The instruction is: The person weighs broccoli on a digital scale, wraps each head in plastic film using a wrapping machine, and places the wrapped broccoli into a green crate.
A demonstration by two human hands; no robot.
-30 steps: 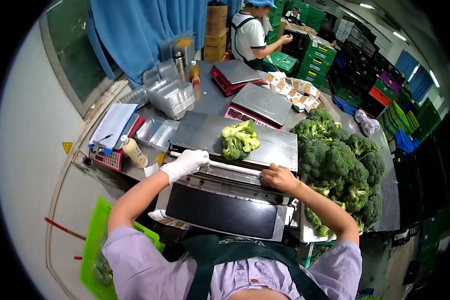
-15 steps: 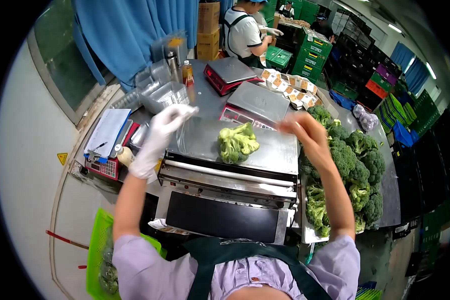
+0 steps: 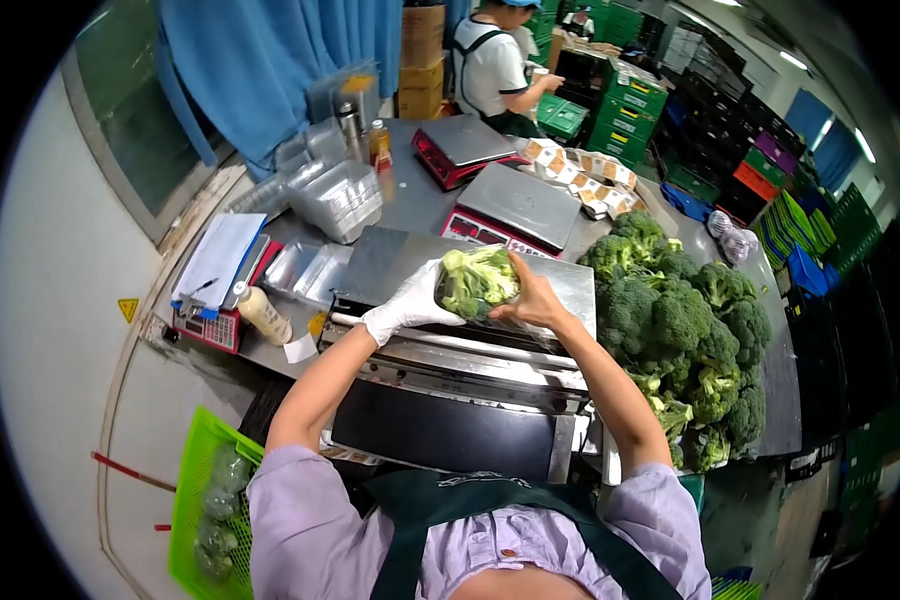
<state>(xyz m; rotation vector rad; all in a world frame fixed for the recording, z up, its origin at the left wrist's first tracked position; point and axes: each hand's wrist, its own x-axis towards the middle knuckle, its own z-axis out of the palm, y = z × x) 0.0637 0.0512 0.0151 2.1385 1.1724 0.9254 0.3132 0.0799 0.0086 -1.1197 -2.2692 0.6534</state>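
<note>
A broccoli head [image 3: 478,280], stem side up, is over the metal top of the wrapping machine [image 3: 370,262]. My left hand [image 3: 418,300], in a white glove, presses against its left side. Bare, my right hand [image 3: 532,293] curls round its right side, so both hands hold it between them. Clear film seems to lie around the broccoli, though its edges are hard to make out. A white roller [image 3: 450,340] runs along the machine just below my hands, above the dark front plate [image 3: 440,425].
A broccoli pile [image 3: 680,330] lies at the right. Behind the machine are red scales [image 3: 520,205] and labels [image 3: 580,175]. Clear trays [image 3: 340,200], a bottle [image 3: 262,312] and a clipboard [image 3: 215,262] stand left. A green basket [image 3: 185,510] is low left. A co-worker [image 3: 495,70] stands behind.
My hands first left the roller and rose apart above the machine. Now they have come down and closed round the broccoli from both sides.
</note>
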